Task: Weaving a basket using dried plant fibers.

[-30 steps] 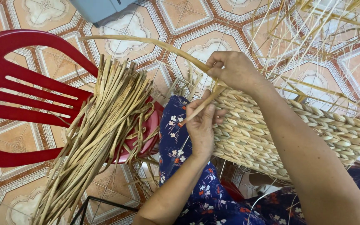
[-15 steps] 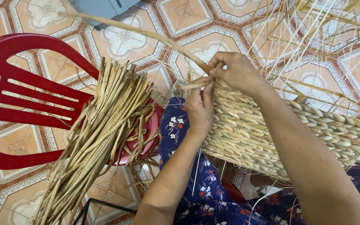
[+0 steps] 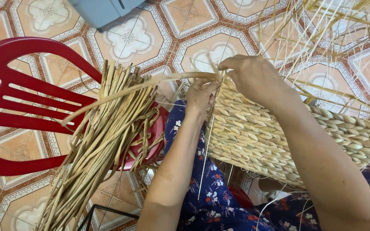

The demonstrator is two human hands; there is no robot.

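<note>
1. 2 bare hands meet at the upper centre of the frame, on the top edge of a woven basket panel (image 3: 270,137) of pale braided fibre that lies across the person's lap and runs to the right edge.
2. Left hand (image 3: 202,96): fingers drawn together, pinching a long flat straw strand (image 3: 120,90) right at the panel's edge. From that pinch the strand arcs leftward over the bundle and droops toward the chair.
3. Right hand (image 3: 253,77): curled palm-down over the same edge, just beside the left hand and touching the weave; its fingertips are tucked under, so I cannot tell whether they clamp the strand or only press on it.
4. Thin upright stakes (image 3: 322,38) fan from the panel into the upper right of the frame.
5. At centre left a thick bundle of dry straw (image 3: 103,145) rests slantwise on the seat of a red plastic chair (image 3: 18,98), its lower ends reaching the bottom edge.
6. Patterned floor tiles (image 3: 185,25) fill the background, and a grey-blue box (image 3: 103,10) sits at the top edge.
7. Blue floral cloth (image 3: 210,201) covers the lap beneath the panel.
</note>
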